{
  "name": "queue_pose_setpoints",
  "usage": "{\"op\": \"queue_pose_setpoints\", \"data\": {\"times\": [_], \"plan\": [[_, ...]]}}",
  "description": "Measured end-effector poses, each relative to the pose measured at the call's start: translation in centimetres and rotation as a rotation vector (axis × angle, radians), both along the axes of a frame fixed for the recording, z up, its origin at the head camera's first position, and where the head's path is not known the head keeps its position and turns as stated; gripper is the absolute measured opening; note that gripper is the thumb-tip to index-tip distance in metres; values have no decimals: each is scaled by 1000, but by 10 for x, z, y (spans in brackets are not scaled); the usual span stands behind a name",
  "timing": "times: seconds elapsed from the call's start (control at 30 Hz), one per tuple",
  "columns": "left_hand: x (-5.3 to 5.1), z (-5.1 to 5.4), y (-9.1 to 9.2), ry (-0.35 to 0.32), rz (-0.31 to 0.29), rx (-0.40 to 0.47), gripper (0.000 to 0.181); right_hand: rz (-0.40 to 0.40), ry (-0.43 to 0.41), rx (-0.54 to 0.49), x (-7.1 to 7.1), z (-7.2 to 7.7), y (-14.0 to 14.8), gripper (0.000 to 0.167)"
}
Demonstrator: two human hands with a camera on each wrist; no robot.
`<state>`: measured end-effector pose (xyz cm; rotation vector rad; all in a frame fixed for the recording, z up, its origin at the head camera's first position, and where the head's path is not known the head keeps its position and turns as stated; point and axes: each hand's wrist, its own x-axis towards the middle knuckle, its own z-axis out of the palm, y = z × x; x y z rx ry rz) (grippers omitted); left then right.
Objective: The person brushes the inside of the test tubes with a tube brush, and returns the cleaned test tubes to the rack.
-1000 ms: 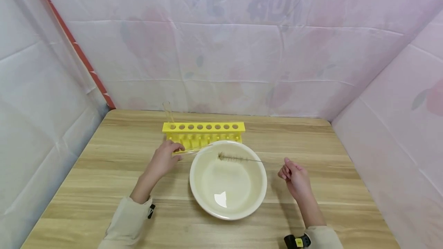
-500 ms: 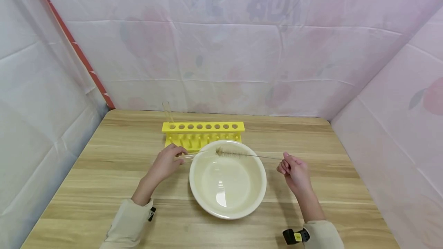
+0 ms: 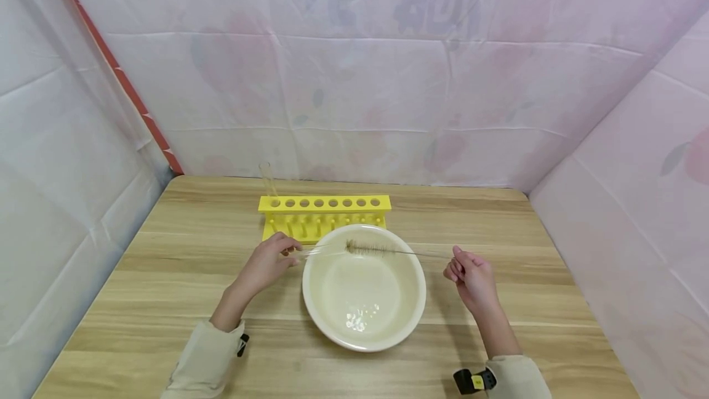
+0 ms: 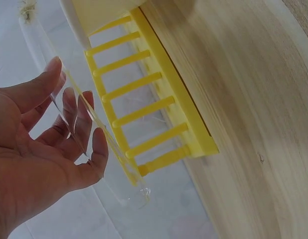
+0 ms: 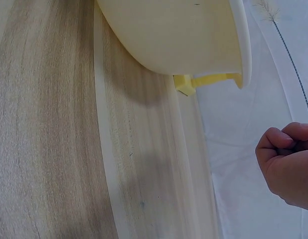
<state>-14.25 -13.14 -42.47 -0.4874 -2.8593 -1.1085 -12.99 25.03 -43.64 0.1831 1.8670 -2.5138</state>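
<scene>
In the head view my left hand (image 3: pixel 268 265) holds a clear glass test tube (image 3: pixel 321 250) between thumb and fingers, its mouth end over the basin's left rim. The left wrist view shows the tube (image 4: pixel 37 42) lying slantwise across the curled fingers. My right hand (image 3: pixel 472 279) pinches the thin wire handle of a test tube brush (image 3: pixel 370 248). The brush's bristles hang above the back of the cream basin (image 3: pixel 308 300), with their tip close to the tube's mouth. Whether the tip is inside the tube I cannot tell.
Behind the basin stands a yellow test tube rack (image 3: pixel 327 204), its base partly hidden by the basin. One upright glass tube (image 3: pixel 268 178) stands in its leftmost hole. The wooden table (image 3: pixel 138 300) ends at cloth-covered walls at the back and sides.
My left hand has shifted slightly right and toward me, bringing the test tube nearer the brush tip. The right hand has moved a little left and up. Glints in the basin are now broken up.
</scene>
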Motion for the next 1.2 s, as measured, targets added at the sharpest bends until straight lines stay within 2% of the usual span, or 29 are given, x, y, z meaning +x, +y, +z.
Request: {"op": "queue_pose_setpoints", "data": {"times": [0.47,0.9,1.07,1.2], "plan": [[2,-3,0,9,-22,-38,19,-3,3,23,-1,-1,-2,45],[2,-9,-3,-12,-53,-57,21,11,22,13,-1,-1,-1,44],[2,-8,-3,-32,-56,-65,21,18,19,26,-1,0,0,44],[3,-6,-3,-8,-67,-101,22,17,16,37,-2,0,1,44]]}}
